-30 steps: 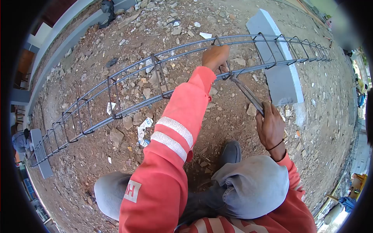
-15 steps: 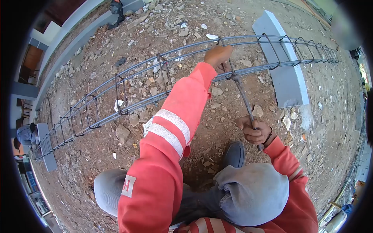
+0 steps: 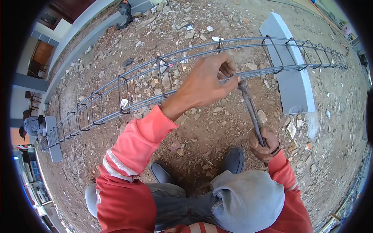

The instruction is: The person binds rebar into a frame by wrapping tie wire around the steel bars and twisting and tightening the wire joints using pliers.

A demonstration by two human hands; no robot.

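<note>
A long rebar cage [image 3: 147,99] of blue-grey bars with dark square stirrups crosses the view. My left hand [image 3: 210,79] is over its near bars, fingers curled with the thumb apart from them; I see nothing held between them. My right hand [image 3: 264,144] is wrapped round the lower part of a dark metal tool [image 3: 251,106]. The tool's upper end meets the near bars beside my left fingertips.
A grey block [image 3: 289,85] lies beneath the cage on the right, and another [image 3: 53,136] supports its far left end. A person [image 3: 32,127] bends beside that end. Rubble covers the ground, and a black bag [image 3: 125,13] lies at the top left.
My left hand has come back from inside the cage to above its near bars, and its fingers have loosened. My right hand first slid down the tool, then stayed on its lower part.
</note>
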